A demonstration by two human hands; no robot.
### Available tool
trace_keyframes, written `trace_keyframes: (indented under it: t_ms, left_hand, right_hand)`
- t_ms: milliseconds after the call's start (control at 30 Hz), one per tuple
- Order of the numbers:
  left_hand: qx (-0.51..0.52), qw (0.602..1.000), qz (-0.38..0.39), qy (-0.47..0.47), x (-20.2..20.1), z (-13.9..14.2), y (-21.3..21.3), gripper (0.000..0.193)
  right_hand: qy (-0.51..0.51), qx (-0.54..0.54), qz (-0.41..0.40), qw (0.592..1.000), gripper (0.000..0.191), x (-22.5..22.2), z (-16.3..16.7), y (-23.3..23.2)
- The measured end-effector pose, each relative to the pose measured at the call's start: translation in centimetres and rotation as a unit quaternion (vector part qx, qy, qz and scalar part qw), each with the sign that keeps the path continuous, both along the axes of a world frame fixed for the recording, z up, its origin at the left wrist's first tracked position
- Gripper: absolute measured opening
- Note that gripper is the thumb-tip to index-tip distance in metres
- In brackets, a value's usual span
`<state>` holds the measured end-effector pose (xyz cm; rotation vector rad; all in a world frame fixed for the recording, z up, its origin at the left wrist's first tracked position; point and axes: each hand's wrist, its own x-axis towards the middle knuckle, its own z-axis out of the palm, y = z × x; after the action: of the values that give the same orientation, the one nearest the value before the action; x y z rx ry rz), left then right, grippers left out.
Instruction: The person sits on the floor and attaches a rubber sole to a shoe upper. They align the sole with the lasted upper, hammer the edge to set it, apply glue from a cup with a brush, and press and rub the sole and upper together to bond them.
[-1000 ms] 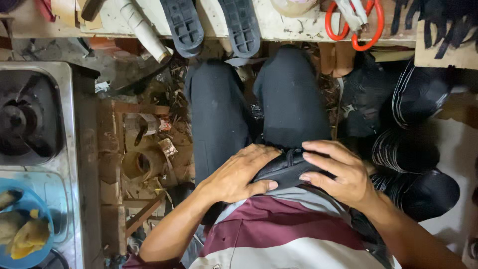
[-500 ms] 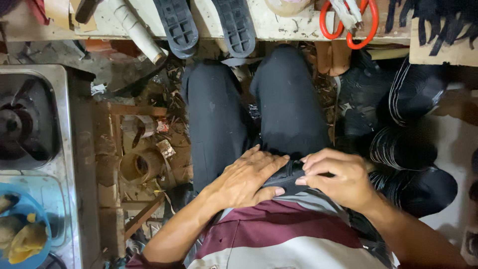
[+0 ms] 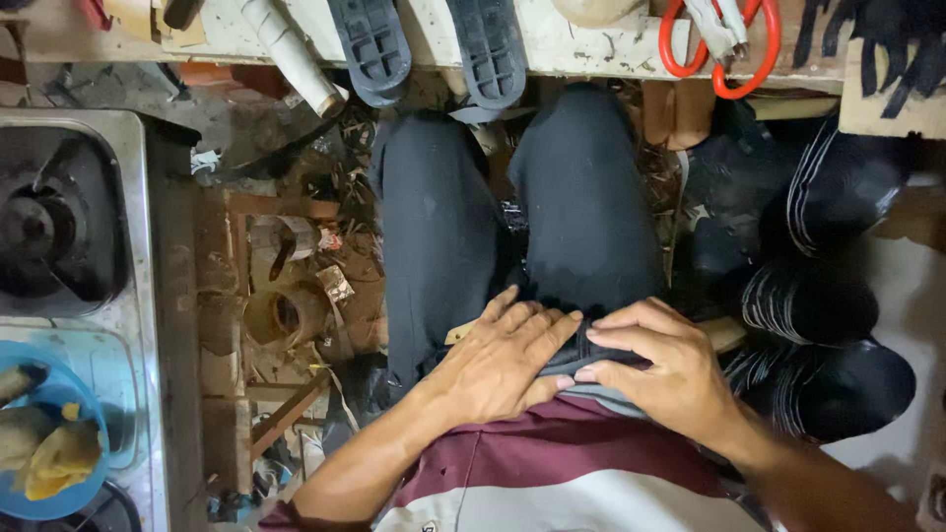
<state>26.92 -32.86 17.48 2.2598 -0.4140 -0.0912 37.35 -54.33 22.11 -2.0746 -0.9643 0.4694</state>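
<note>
Both hands pressed flat on a dark folded piece (image 3: pixel 581 350) lying in the lap, near the body: left hand (image 3: pixel 503 360) spread open over it, right hand (image 3: pixel 655 369) pinching its edge between thumb and fingers. Looks like smoothing or positioning; next calls for a firmer pinch. Far left, blue bowl (image 3: pixel 94 483) holding yellowish lumps beside the gas stove (image 3: pixel 59 227)

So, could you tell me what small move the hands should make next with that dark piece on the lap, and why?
Probably lift the dark piece clear of the lap: the left hand lies flat on it and the right hand pinches its edge, so both already have it.
</note>
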Motion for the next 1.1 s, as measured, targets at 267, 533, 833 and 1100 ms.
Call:
trace_keyframes:
  t_ms: [267, 533, 833, 1100]
  left_hand:
    - [-0.11, 0.992, -0.003, 0.067, 0.6, -0.1, 2.4, 0.073]
    - [-0.66, 0.719, 0.21, 0.056, 2.0, 4.2, 1.7, 0.093]
    - [-0.38, 0.903, 0.199, -0.008, 1.9, 8.8, 8.3, 0.115]
    - [-0.095, 0.963, 0.237, -0.085, 0.8, 11.2, 10.1, 0.099]
  right_hand:
    - [0.156, 0.127, -0.042, 0.979, 0.06, 1.2, -2.8, -1.7]
    - [0.648, 0.287, -0.065, 0.702, 0.114, -0.5, -5.4, 3.5]
    - [0.42, 0.085, -0.046, 0.902, 0.065, -3.3, -5.0, 3.3]
    - [0.321, -0.004, -0.006, 0.947, 0.076, -2.7, -4.9, 3.2]
